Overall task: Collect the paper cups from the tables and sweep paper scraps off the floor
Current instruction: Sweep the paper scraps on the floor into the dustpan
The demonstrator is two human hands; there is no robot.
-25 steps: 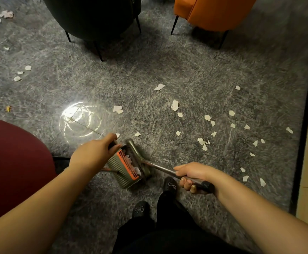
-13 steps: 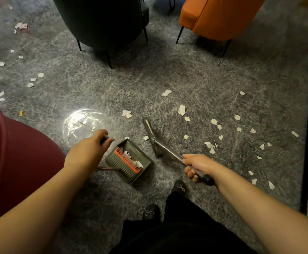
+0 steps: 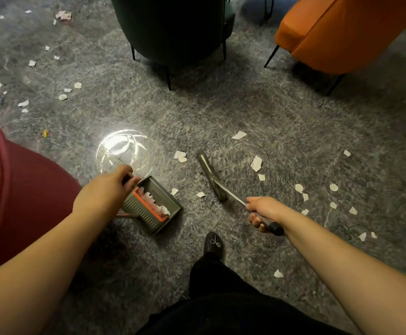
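My left hand (image 3: 105, 194) grips the handle of a grey-green dustpan (image 3: 152, 206) with an orange comb edge, standing on the grey floor; white paper scraps lie inside it. My right hand (image 3: 262, 211) holds the metal handle of a small broom (image 3: 211, 176), whose head rests on the floor to the right of the dustpan. Two small scraps (image 3: 200, 194) lie between pan and broom head. More white scraps (image 3: 256, 163) are scattered to the right and at the far left (image 3: 63, 96).
A dark green chair (image 3: 173, 27) and an orange chair (image 3: 337, 32) stand ahead on thin black legs. A dark red seat (image 3: 11, 189) fills the left edge. A bright light reflection (image 3: 122, 148) shines on the floor. My black shoe (image 3: 212, 244) is below the broom.
The broom head has swung away from the dustpan's mouth and out to the right. The dustpan has stayed in my left hand with scraps inside.
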